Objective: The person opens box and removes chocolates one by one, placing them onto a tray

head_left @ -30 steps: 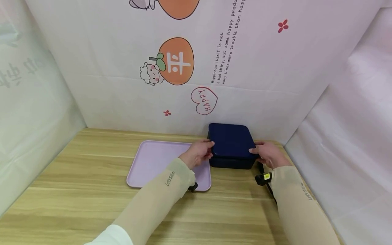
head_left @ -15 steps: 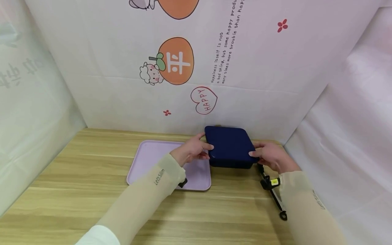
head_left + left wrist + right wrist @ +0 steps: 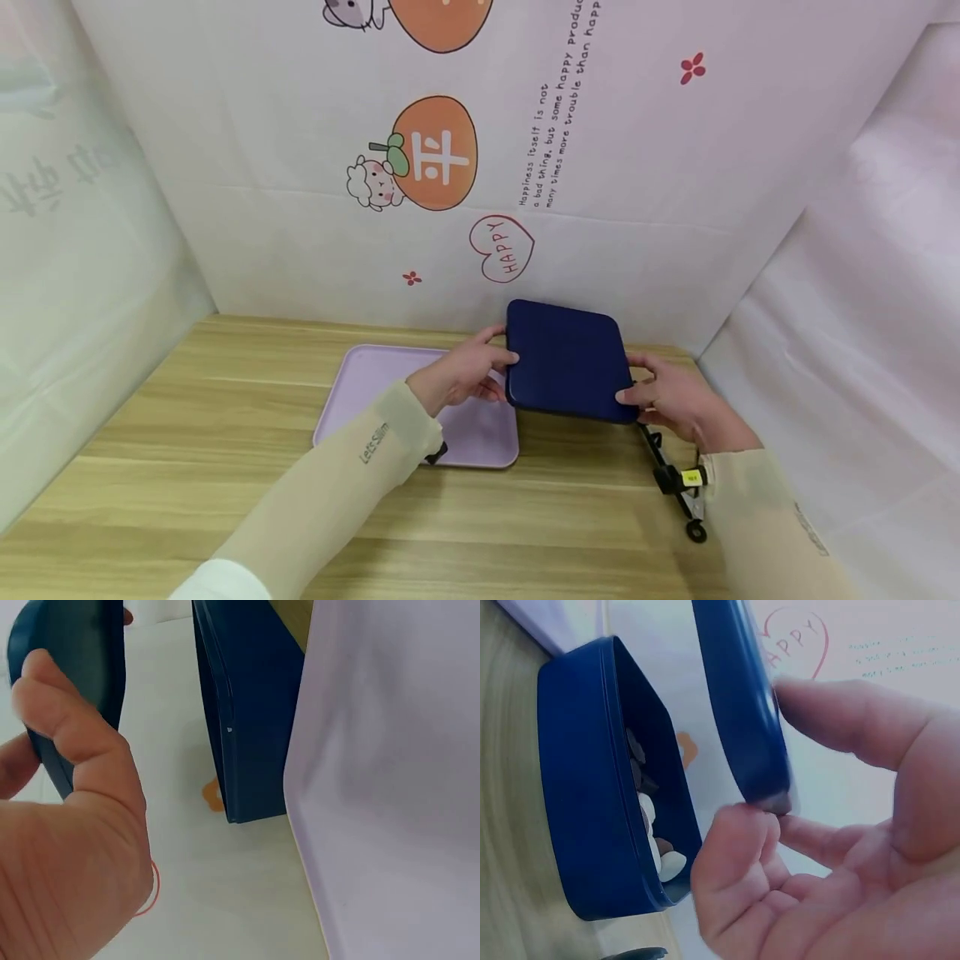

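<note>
A navy lid is held level between both hands at the back right of the table. My left hand grips its left edge, thumb on top and fingers beneath. My right hand pinches the right edge the same way. Below, the navy box stands uncovered, with a visible gap between it and the lid in both wrist views; from the head view the lid hides it. Several white pebble-like pieces and dark ones lie inside the box.
A lilac tray lies on the wooden table, close to the box's left side and partly under my left arm. A printed white cloth backdrop rises right behind the box. Camera gear hangs at my right wrist.
Both hands have raised the lid off the box and brought it up toward the head camera. Earlier the lid sat on the box. The tray has stayed in place.
</note>
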Motion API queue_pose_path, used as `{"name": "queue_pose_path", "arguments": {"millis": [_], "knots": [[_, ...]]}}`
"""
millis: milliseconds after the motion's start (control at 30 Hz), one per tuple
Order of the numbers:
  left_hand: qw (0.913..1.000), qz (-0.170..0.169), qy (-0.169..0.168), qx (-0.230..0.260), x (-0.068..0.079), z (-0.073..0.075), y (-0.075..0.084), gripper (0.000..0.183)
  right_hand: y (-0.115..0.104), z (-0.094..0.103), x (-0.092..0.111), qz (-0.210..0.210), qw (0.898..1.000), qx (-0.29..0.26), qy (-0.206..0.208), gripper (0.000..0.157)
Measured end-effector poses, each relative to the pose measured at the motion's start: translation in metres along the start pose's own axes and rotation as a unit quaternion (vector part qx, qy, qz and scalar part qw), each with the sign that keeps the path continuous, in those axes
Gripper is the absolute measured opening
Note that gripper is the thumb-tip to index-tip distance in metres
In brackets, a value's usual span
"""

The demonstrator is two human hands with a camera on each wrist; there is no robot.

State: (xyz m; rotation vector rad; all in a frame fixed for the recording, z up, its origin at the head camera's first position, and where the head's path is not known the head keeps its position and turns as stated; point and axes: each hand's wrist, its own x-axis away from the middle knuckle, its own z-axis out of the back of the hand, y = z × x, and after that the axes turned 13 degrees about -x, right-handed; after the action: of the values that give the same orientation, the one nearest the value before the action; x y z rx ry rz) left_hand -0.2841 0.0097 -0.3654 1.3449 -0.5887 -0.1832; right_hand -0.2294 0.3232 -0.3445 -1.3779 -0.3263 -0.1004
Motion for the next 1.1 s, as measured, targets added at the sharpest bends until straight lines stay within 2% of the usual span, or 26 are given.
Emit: {"name": "queue_pose_path", "arguments": {"millis": [200,300,400,633,867,1100], "knots": [[0.9997,-0.009,-0.016,0.019,0.009,-0.001,-0.004,0.072,0.004,0.001,0.007,0.028,0.999,-0.035,0.001,0.055],[0.9995,-0.009,-0.021,0.022,0.012,-0.003,-0.005,0.075,0.004,0.003,0.011,0.04,0.998,-0.039,-0.001,0.049],[0.9996,-0.011,-0.02,0.016,0.016,-0.005,-0.006,0.076,0.005,0.004,0.014,0.042,0.999,-0.035,-0.003,0.053],[0.9997,-0.022,-0.009,-0.006,0.022,-0.009,-0.012,0.07,0.009,0.008,0.018,0.037,0.999,-0.018,-0.019,0.078],[0.9992,-0.031,-0.009,-0.024,0.028,-0.018,-0.019,0.081,0.019,0.012,0.021,0.029,0.999,0.007,-0.025,0.078],[0.9988,-0.034,0.002,-0.035,0.04,-0.036,-0.029,0.082,0.032,0.015,0.029,0.001,0.999,0.046,-0.021,0.077]]}}
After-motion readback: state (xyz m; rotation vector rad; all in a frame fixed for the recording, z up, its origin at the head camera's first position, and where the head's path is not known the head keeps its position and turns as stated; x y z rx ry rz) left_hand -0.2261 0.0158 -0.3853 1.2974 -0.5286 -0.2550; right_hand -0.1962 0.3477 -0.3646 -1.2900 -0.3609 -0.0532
